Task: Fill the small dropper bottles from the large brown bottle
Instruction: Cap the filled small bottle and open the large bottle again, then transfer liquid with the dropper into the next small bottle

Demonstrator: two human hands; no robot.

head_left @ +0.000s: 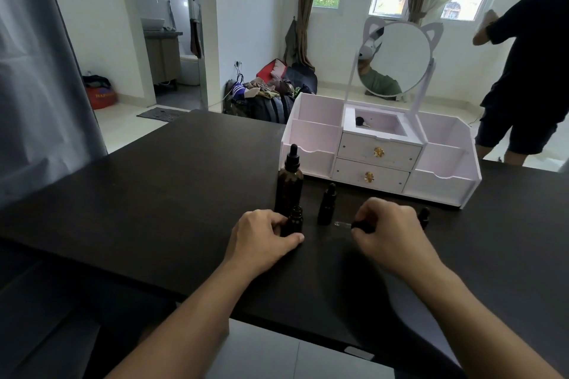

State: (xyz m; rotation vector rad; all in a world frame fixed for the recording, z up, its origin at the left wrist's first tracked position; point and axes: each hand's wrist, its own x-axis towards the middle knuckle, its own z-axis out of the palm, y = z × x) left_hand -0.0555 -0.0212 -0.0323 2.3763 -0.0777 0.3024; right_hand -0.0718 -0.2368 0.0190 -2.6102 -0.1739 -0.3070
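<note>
Left hand (261,232) grip closed round uncapped small bottle (295,221), right hand (386,226) pinching its dropper (354,225)

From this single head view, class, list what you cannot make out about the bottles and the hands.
- Liquid levels: the large brown bottle and the open small bottle are too dark to see into.
- Rightmost small bottle: mostly hidden behind the right hand.
- Dropper: its cap is covered by the right hand's fingers; only the glass tip shows.
- Left hand: it hides the open bottle's base.
- Labels: none readable, too small.
</note>
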